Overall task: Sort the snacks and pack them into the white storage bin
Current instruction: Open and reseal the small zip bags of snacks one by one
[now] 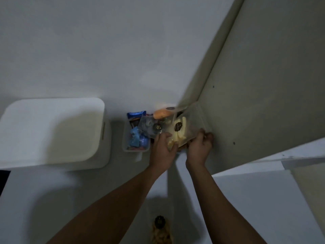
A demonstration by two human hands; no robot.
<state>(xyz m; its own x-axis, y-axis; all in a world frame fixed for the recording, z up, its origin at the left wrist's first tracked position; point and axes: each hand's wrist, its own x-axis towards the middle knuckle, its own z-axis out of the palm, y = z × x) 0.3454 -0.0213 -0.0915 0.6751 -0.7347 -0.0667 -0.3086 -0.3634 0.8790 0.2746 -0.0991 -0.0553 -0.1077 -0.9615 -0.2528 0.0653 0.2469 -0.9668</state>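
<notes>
A clear plastic box (191,120) of pale yellow snacks with a dark round label sits tilted in the corner by the wall. My left hand (163,148) grips its near left end and my right hand (200,147) grips its near right corner. Just left of it a small clear bin (125,138) holds blue-wrapped snacks (136,138) and a dark blue packet (136,115). Another clear box with a dark label (154,127) and an orange item (162,112) lie behind my left hand. The large white storage bin (56,132) stands empty at the left.
A bag of brownish snacks with a dark round label (161,229) lies near the bottom edge between my forearms. A wall rises behind the snacks, and a beige panel (263,85) closes the right side. A white ledge (263,182) juts out at the lower right.
</notes>
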